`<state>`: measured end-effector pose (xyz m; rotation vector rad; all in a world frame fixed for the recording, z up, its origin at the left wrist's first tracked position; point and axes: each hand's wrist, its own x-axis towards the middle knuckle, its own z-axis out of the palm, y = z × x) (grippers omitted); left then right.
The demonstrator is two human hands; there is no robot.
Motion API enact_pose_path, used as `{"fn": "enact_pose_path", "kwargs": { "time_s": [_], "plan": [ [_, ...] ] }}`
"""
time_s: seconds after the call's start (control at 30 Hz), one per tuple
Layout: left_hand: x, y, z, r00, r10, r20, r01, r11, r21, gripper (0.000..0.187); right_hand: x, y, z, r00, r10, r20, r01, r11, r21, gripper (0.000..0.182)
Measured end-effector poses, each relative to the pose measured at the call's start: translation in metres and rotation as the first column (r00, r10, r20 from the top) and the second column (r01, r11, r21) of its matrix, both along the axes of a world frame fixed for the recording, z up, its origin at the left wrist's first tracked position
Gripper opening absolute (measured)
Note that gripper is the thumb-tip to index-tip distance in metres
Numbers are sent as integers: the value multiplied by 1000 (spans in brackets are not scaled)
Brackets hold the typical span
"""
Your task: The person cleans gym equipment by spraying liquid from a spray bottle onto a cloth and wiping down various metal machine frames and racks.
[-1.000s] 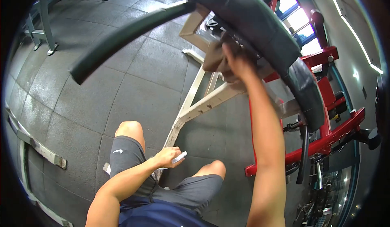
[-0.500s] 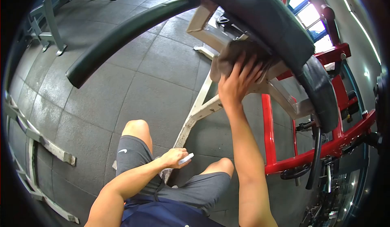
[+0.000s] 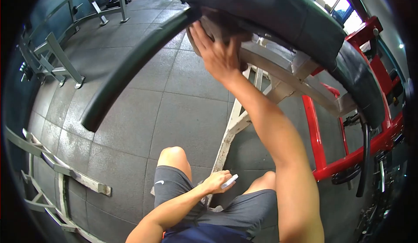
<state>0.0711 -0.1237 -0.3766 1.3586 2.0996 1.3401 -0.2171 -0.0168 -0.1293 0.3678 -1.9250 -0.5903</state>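
My right hand [image 3: 220, 56] presses a brown cloth [image 3: 217, 27] against the frame beneath the black padded bench [image 3: 270, 8], close to where the long black padded arm [image 3: 135, 69] joins it. Its fingers are spread over the cloth. Lower down, my left hand [image 3: 217, 182] is closed around a small white object [image 3: 229, 181] between my knees. Only one end of that object shows, so I cannot tell what it is. A whitish metal leg [image 3: 225, 145] of the bench runs down to the floor between my legs.
Red machine frame [image 3: 315, 134] stands at the right. Grey metal rack legs [image 3: 65, 58] are at the upper left, and a worn whitish metal frame [image 3: 82, 180] lies along the lower left. Dark rubber tiles [image 3: 187, 117] cover the floor.
My right hand has moved left and up along the bench frame with the cloth. The view has shifted, and my left hand still holds the white object.
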Motion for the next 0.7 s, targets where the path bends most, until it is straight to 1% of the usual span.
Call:
{"fn": "enact_pose_path", "kwargs": {
  "time_s": [0.03, 0.07, 0.17, 0.2, 0.3, 0.33, 0.37, 0.4, 0.43, 0.47, 0.5, 0.53, 0.57, 0.6, 0.63, 0.67, 0.7],
  "plan": [
    [1, 1, -1, 1000, -1, -1, 1, 1000, -8, 23, -6, -10, 6, 1000, -26, -12, 26, 999, 23, 52],
    [0, 2, -3, 1000, -14, 11, 14, 1000, -23, 23, -9, -20, 9, 991, -133, -29, 134, 990, 32, 43],
    [1, 0, -6, 999, -38, 24, 39, 998, -54, 24, -15, -23, 0, 991, -120, -66, 121, 993, 1, 36],
    [3, 1, -6, 999, -44, 19, 45, 997, -55, 24, -15, -19, -6, 994, -94, -54, 95, 995, 17, 37],
    [10, -5, -5, 998, -60, 23, 61, 996, -72, 23, 5, 17, -33, 994, 43, 100, -62, 979, 196, 37],
    [11, -7, -3, 998, -53, 31, 55, 996, -75, 23, 15, 29, -43, 993, 96, 68, -105, 984, 143, 38],
    [9, -9, -1, 999, -38, 35, 41, 996, -73, 23, 31, 32, -39, 981, 182, 65, -179, 983, -52, 40],
    [8, -10, -7, 999, -7, 31, 8, 1000, -26, 23, 48, 33, -33, 961, 273, 50, -254, 938, -237, 42],
    [3, -10, -5, 1000, 15, 20, -15, 1000, -25, 23, 57, 30, -22, 931, 363, 31, -319, 853, -412, 44],
    [2, -12, -5, 999, 37, 15, -36, 999, -26, 24, 54, 24, -6, 864, 496, -82, -424, 631, -650, 47],
    [2, -14, -5, 998, 54, 12, -54, 998, -37, 24, 48, 8, 17, 788, 572, -228, -475, 328, -816, 50],
    [-2, -14, -3, 1000, 27, -14, -28, 997, -78, 24, 41, -8, 34, 716, 579, -390, -466, -21, -885, 53],
    [0, -15, -5, 999, 40, -20, -41, 997, -63, 24, 34, -32, 43, 813, 390, -433, -413, -138, -900, 49],
    [1, -16, -7, 998, 50, -30, -51, 997, -49, 24, 25, -50, 32, 834, 377, -402, -497, 197, -845, 50],
    [-1, -17, -9, 997, 57, -47, -58, 998, -31, 24, 13, -59, 15, 854, 351, -384, -519, 514, -683, 50],
    [1, -20, -10, 995, 80, -53, -80, 997, -9, 24, 16, -63, -11, 812, 522, -261, -535, 487, -691, 49],
    [-1, -22, -11, 998, 59, -36, -61, 996, -72, 21, 26, -66, -43, 732, 669, -128, -545, 462, -700, 47]
  ]
}}
